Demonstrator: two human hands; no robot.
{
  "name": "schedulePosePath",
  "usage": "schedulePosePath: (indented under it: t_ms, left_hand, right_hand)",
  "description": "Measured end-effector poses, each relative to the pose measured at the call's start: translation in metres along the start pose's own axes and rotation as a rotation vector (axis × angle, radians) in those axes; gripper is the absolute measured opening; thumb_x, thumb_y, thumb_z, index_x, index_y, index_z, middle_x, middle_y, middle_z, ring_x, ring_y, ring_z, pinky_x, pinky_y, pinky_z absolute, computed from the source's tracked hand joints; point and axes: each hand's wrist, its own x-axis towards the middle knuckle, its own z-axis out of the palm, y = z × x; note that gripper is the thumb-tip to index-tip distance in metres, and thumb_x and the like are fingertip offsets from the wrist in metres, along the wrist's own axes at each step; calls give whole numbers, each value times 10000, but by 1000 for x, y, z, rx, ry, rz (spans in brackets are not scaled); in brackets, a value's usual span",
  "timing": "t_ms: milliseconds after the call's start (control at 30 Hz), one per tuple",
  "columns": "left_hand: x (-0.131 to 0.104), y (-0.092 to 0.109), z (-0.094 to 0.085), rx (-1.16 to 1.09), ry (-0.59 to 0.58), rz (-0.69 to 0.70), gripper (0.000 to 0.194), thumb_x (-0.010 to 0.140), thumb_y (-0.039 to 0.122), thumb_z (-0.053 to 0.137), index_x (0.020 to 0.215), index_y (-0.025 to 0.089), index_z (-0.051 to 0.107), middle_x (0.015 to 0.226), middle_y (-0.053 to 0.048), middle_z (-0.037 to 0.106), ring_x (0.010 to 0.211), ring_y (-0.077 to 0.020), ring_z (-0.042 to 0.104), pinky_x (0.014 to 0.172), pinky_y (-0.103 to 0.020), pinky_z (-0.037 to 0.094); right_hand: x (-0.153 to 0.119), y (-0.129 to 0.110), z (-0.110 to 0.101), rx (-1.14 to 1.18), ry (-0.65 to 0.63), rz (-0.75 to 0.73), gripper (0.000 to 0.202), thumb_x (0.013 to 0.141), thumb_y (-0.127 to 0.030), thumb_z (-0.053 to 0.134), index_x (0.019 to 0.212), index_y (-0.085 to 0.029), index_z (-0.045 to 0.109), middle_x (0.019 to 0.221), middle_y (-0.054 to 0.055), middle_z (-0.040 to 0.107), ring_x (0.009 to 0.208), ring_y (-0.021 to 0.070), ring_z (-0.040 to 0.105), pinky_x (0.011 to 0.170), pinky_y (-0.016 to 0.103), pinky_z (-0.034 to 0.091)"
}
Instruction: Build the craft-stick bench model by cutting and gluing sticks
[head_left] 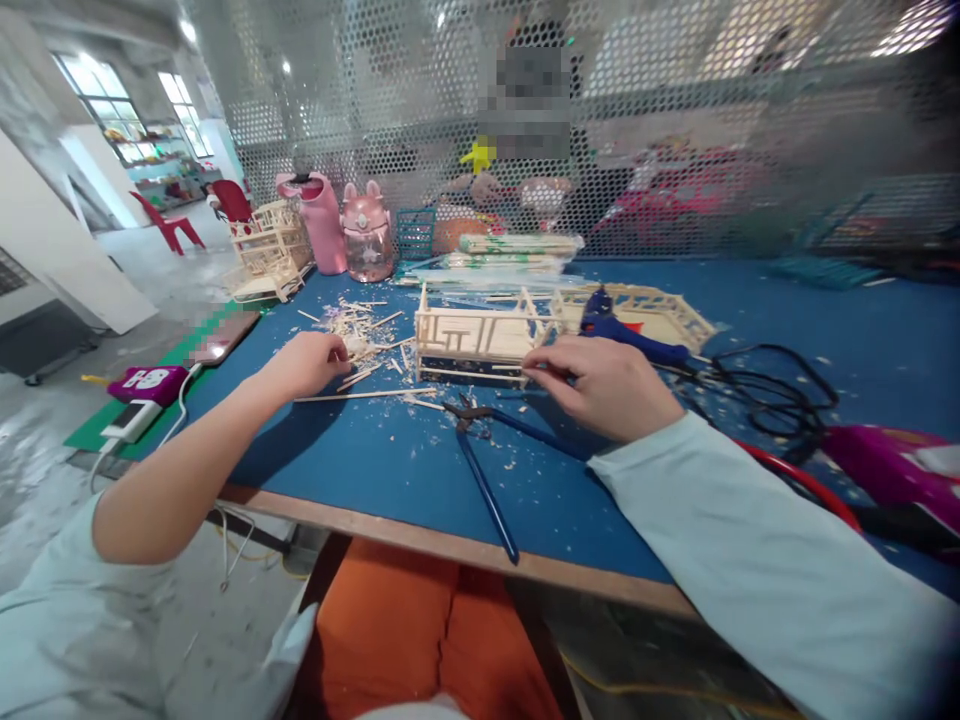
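My left hand (311, 362) reaches into a heap of thin wooden stick offcuts (360, 325), its fingers curled down and together. Whatever lies between those fingertips is hidden. My right hand (604, 382) pinches a short thin wooden stick (508, 368) at the front right corner of a small frame model (472, 335) built from pale sticks. The model stands upright on the blue tabletop. In front of it lie blue-handled cutting pliers (484, 465) with their handles spread. One long loose stick (367, 395) rests between my left hand and the pliers.
Behind my right hand lies a blue glue gun (630, 335) with a tangled black cable (780, 385). Bundled sticks in plastic (517, 245), a pink bottle (322, 225), a clear pink cup (367, 240) and another stick model (274, 250) stand along the perforated metal screen (405, 110).
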Motion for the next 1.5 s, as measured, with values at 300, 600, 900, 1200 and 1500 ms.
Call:
schedulePosePath:
  t_ms: [300, 600, 900, 1200, 1500]
  left_hand:
    - [8, 9, -3, 73, -171, 106, 271, 804, 317, 473, 789, 172, 702, 856, -96, 728, 765, -221, 635, 627, -274, 387]
    - [-11, 21, 15, 23, -11, 34, 245, 832, 254, 431, 952, 153, 619, 876, -108, 699, 771, -220, 627, 645, -281, 412]
    - [-27, 31, 8, 112, 289, 28, 345, 896, 269, 336, 920, 165, 663, 957, -134, 684, 909, -259, 628, 784, -340, 467]
    - [-14, 115, 1, -80, 349, 484, 275, 904, 245, 430, 898, 164, 693, 889, -89, 718, 826, -206, 651, 743, -312, 489]
    - [0, 126, -4, -174, 464, 447, 281, 904, 279, 431, 1014, 167, 663, 941, -92, 709, 850, -198, 642, 757, -314, 483]
  right_hand:
    - [-1, 4, 0, 8, -69, 28, 199, 810, -246, 495, 764, -195, 682, 738, 55, 691, 675, 173, 616, 590, 263, 420]
    - [-6, 12, -7, 52, -380, 135, 154, 720, -171, 554, 691, -208, 701, 641, -2, 684, 545, 114, 572, 522, 218, 377]
    - [-5, -4, -13, 74, -65, 197, 227, 802, -351, 560, 768, -192, 718, 629, 20, 669, 540, 123, 552, 534, 237, 370]
    - [-3, -26, -2, 15, 145, -116, 313, 904, -344, 452, 855, -182, 716, 730, 64, 683, 689, 148, 582, 610, 253, 399]
    - [-4, -14, -5, -153, 194, 29, 303, 889, -287, 448, 802, -185, 720, 712, 63, 678, 672, 158, 572, 585, 272, 363]
